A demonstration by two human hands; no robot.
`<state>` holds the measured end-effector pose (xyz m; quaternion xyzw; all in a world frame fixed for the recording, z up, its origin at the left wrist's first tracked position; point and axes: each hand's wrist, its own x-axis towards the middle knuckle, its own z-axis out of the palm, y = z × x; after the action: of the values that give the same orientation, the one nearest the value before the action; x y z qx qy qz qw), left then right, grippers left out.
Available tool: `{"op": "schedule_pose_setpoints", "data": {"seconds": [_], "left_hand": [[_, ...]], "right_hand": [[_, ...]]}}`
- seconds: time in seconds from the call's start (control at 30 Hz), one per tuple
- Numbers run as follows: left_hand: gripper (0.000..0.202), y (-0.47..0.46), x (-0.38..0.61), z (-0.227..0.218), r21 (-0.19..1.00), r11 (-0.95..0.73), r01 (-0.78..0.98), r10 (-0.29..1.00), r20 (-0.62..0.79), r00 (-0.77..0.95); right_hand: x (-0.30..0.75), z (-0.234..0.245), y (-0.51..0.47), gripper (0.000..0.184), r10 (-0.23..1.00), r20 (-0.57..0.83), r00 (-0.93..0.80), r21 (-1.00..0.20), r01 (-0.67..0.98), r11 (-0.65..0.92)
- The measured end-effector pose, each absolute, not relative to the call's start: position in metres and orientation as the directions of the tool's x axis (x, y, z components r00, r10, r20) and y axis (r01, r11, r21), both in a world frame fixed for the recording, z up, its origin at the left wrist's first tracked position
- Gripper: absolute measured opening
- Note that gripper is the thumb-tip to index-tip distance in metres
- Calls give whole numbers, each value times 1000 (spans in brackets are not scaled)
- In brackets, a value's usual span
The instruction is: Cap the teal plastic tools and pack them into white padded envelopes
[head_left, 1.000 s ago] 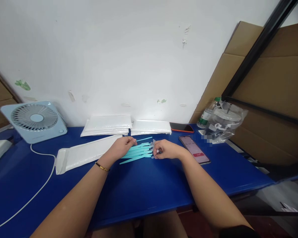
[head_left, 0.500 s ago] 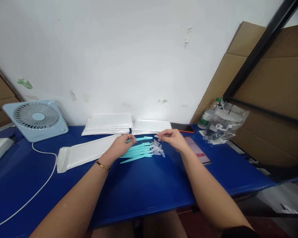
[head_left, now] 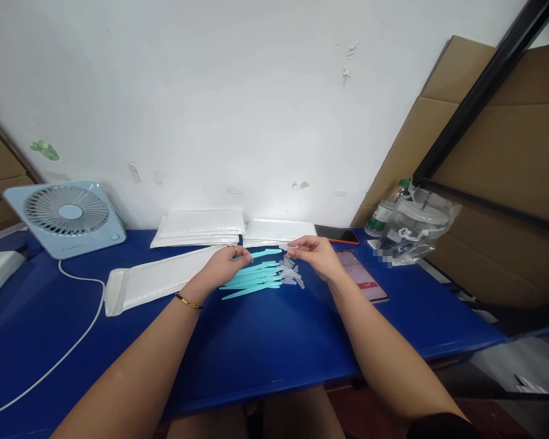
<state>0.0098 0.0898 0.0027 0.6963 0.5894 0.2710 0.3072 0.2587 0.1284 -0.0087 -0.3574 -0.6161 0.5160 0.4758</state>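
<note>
My left hand [head_left: 226,266] pinches the handle of a teal eyebrow razor [head_left: 266,252], whose head points right. Between the thumb and fingers of my right hand [head_left: 315,253] is a small translucent cap [head_left: 284,247], right at the tip of that razor; I cannot tell whether they touch. Below the hands, several more teal eyebrow razors [head_left: 251,280] lie side by side on the blue table, heads to the right. Loose translucent caps [head_left: 293,275] lie in a small heap beside those heads.
White padded mailers stand in two stacks [head_left: 199,227] by the wall, and one mailer [head_left: 153,277] lies left of the razors. Phones lie at right [head_left: 363,277] and behind [head_left: 337,235]. A blue fan [head_left: 68,216] with its cable is left; a bottle [head_left: 384,213] and bagged cup [head_left: 418,222] are right.
The cap in my right hand has shifted left, close against the head of the razor in my left hand. My left hand has hardly moved.
</note>
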Motion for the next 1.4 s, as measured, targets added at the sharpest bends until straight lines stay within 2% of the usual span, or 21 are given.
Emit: {"op": "schedule_pose_setpoints", "data": {"seconds": [0.2, 0.3, 0.37, 0.5, 0.6, 0.67, 0.77, 0.97, 1.07, 1.17, 1.3, 1.4], "left_hand": [[39, 87, 12, 5, 763, -133, 633, 983, 22, 181], [40, 87, 16, 3, 738, -171, 653, 977, 39, 212], [40, 88, 18, 0, 704, -191, 684, 972, 39, 231], [44, 85, 25, -6, 542, -235, 807, 971, 94, 220], [59, 75, 32, -9, 338, -284, 897, 958, 127, 256], [68, 66, 37, -12, 251, -301, 920, 952, 31, 303], [72, 57, 43, -12, 197, -320, 927, 931, -113, 346], [73, 40, 49, 2, 181, -405, 896, 862, -250, 440], [75, 27, 53, 7, 181, -439, 880, 832, -289, 474], [70, 20, 55, 7, 196, -482, 854, 812, -265, 520], [40, 30, 53, 6, 207, -482, 851, 853, -112, 510], [22, 47, 50, 1, 215, -419, 882, 902, -17, 432]], "right_hand": [[257, -13, 129, 31, 923, 219, -318, -974, -8, 228], [249, -16, 127, 33, 914, 200, -353, -974, 33, 226], [246, -17, 126, 30, 904, 223, -366, -953, 112, 280], [253, -16, 130, 17, 842, 387, -376, -768, 373, 520], [266, -20, 144, 14, 859, 429, -280, -713, 478, 512], [272, -27, 155, 15, 885, 418, -202, -731, 504, 460], [271, -39, 167, 17, 903, 381, -196, -744, 516, 426], [243, -47, 165, 8, 827, 406, -389, -636, 530, 561], [235, -44, 158, 7, 775, 373, -511, -583, 521, 624], [239, -38, 154, 8, 764, 337, -550, -561, 535, 632], [261, -26, 151, 11, 825, 366, -430, -548, 617, 565], [274, -22, 150, 15, 888, 277, -366, -517, 723, 459]]}}
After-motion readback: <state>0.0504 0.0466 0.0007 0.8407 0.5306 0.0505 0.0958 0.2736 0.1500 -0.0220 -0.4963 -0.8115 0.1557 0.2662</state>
